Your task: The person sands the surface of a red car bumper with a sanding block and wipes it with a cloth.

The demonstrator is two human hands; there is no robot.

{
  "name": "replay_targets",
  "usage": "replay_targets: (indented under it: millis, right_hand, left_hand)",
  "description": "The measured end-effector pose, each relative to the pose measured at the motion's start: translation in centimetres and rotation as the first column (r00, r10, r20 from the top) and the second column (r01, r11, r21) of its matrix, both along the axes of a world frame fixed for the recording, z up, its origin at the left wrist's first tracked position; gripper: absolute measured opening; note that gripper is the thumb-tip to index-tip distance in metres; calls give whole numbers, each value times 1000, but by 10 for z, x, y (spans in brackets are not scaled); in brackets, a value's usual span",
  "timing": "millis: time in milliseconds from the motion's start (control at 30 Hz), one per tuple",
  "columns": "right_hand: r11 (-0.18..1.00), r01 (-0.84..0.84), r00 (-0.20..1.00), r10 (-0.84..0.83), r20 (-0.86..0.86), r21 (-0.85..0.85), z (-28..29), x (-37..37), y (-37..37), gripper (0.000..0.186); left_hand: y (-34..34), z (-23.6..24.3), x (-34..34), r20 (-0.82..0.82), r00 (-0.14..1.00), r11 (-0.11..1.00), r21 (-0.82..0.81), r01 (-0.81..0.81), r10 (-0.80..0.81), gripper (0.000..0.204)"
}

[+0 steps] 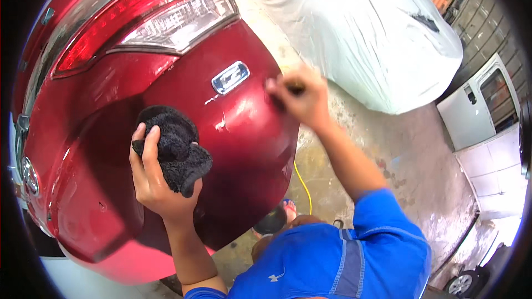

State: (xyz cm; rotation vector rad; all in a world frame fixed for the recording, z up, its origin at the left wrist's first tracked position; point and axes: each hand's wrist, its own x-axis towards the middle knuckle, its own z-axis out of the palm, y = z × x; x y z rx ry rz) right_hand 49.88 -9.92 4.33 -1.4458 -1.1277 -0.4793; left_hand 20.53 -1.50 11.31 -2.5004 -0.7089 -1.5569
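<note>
One pale shirt logo (274,277), black cloth (168,135) in left hand (162,198)

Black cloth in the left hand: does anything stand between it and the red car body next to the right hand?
Nothing visible blocks it: shiny paint of the red car body lies between the black cloth and the blurred right hand. The chrome-rimmed fitting sits just above that line in the picture.
</note>
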Motion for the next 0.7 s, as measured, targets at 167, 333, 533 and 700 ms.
replay_targets:
  millis: [167, 333, 533, 700]
  right_hand:
    - [987, 119, 984, -103, -142, 108, 33, 17, 22, 25]
    - [991, 69, 995, -77, 68, 114, 3, -66, -7, 22]
    - [990, 119, 991, -123, 51, 70, 9, -120, 1, 22]
    - [928, 356, 776, -226, -589, 113, 3, -67, 9, 29]
  left_hand:
    - [-6, -3, 16, 12, 998, 997, -49, 55, -55, 55]
    - [0, -1, 12, 20, 1000, 1000, 23, 5, -6, 55]
    - [1, -2, 5, -21, 998, 997, 26, 67, -67, 59]
    - [-4, 2, 5, -63, 992, 991, -81, 104, -109, 60]
